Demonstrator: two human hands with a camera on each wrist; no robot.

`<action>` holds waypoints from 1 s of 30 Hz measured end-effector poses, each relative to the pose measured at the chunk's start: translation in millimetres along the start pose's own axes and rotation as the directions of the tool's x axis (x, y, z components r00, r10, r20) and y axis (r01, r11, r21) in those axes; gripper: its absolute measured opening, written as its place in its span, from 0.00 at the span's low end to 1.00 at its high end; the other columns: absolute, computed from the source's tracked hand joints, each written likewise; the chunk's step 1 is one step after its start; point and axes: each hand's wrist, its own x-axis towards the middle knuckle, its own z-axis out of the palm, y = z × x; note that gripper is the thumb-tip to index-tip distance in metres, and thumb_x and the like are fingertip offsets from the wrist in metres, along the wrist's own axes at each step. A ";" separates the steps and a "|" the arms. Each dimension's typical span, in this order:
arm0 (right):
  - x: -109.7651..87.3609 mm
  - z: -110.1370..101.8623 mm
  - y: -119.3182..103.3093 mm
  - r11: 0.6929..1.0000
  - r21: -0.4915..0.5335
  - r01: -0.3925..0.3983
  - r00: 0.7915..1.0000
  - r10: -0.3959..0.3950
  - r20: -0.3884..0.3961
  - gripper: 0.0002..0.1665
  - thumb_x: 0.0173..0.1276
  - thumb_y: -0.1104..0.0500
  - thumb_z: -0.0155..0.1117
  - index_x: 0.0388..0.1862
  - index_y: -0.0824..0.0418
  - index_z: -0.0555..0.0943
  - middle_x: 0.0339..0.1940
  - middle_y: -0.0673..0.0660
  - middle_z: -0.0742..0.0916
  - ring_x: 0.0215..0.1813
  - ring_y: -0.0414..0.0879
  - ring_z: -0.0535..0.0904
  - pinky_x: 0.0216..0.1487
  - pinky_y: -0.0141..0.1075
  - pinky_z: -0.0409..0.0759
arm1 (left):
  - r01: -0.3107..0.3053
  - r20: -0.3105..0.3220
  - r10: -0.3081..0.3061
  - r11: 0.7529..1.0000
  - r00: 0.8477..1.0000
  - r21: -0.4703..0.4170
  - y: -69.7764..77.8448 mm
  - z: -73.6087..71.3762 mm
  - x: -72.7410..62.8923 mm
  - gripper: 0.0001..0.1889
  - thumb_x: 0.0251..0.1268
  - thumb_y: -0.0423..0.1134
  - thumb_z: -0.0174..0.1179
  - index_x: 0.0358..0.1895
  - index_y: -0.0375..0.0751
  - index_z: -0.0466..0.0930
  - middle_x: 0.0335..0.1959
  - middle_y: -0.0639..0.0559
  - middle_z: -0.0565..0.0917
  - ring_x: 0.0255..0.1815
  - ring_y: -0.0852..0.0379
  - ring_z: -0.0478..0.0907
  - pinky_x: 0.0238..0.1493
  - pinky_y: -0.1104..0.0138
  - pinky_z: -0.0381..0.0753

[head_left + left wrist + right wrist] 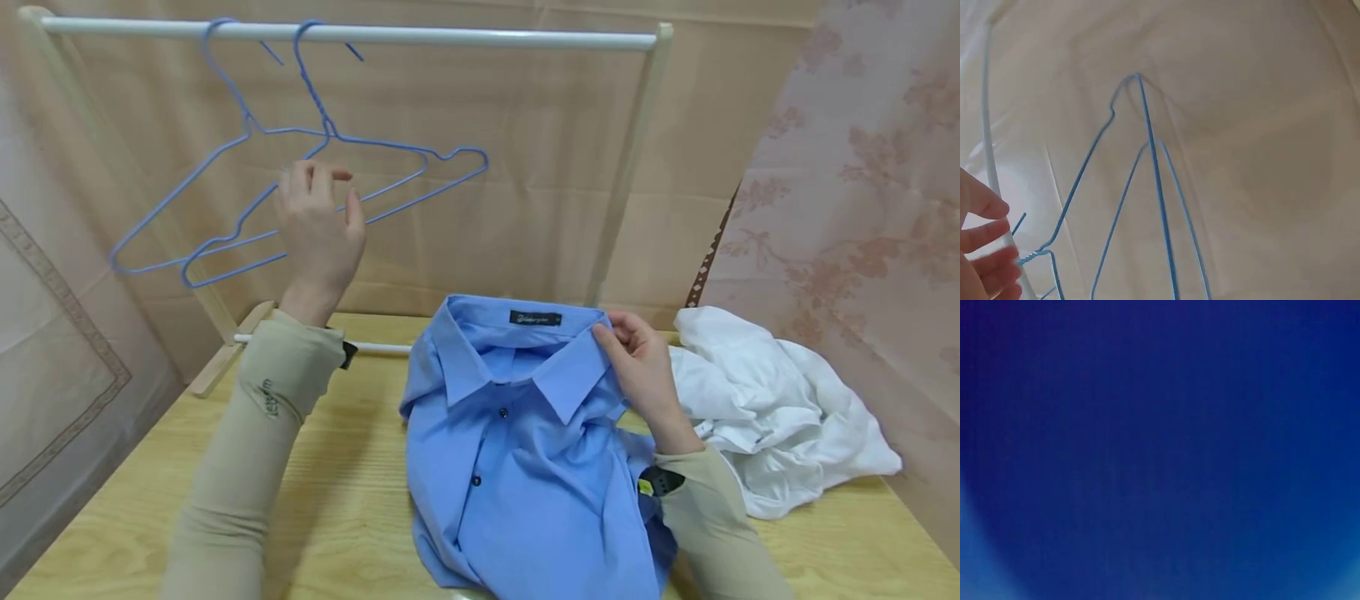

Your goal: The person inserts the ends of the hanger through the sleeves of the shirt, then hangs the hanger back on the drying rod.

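A blue collared shirt (pixel 540 475) with dark buttons and a black neck label (pixel 535 318) stands partly upright on the table, collar at the top. My right hand (pixel 643 367) pinches the right side of its collar between thumb and fingers. Two blue wire hangers hang from a white rail: a front hanger (pixel 427 196) and a rear hanger (pixel 180 190). Raised before them, my left hand (pixel 321 229) holds nothing, its fingers loosely bent. In the left wrist view, the left hand (pixel 985 250) appears near the hangers' hooks. Blue cloth fills the right wrist view.
The white rail (pixel 480 36) belongs to a wooden-sided rack, with a lower bar (pixel 382 347) behind the shirt. A crumpled white cloth (pixel 780 408) lies to the right on the wooden table (pixel 345 483). Beige fabric (pixel 525 233) hangs behind the rack.
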 end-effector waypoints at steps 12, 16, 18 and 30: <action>-0.4 -3.0 3.3 0.999 -0.008 0.033 0.999 -0.033 0.010 0.12 0.66 0.66 0.54 0.41 0.76 0.75 0.20 0.38 0.79 0.20 0.31 0.70 0.21 0.23 0.68 | 0.197 0.161 -0.240 0.949 0.957 0.245 -0.1 -5.7 31.1 0.33 0.63 0.44 0.51 0.67 0.34 0.52 0.64 0.40 0.61 0.65 0.45 0.55 0.66 0.58 0.49; -0.4 -3.0 4.7 0.999 -0.001 0.039 0.999 -0.039 0.016 0.11 0.66 0.67 0.53 0.41 0.76 0.75 0.19 0.40 0.78 0.19 0.32 0.69 0.20 0.23 0.67 | 0.214 0.275 -0.296 0.932 0.915 0.292 -2.7 -6.0 41.7 0.36 0.65 0.49 0.47 0.69 0.36 0.44 0.64 0.39 0.63 0.65 0.43 0.59 0.64 0.53 0.54; -0.5 -2.6 5.2 0.999 0.005 0.042 0.999 -0.042 0.023 0.11 0.66 0.67 0.53 0.41 0.76 0.75 0.19 0.40 0.78 0.19 0.32 0.69 0.19 0.23 0.66 | 0.206 0.299 -0.293 0.934 0.908 0.291 -5.0 -5.1 46.1 0.35 0.65 0.50 0.47 0.69 0.36 0.46 0.62 0.39 0.67 0.63 0.42 0.62 0.62 0.51 0.57; -1.0 1.4 4.2 0.999 0.001 0.053 0.997 -0.053 0.062 0.11 0.66 0.67 0.53 0.42 0.76 0.75 0.19 0.43 0.79 0.19 0.34 0.70 0.19 0.25 0.67 | 0.255 0.301 -0.314 0.942 0.900 0.220 -20.6 0.6 53.0 0.22 0.69 0.46 0.45 0.59 0.37 0.66 0.49 0.42 0.80 0.48 0.45 0.77 0.52 0.56 0.70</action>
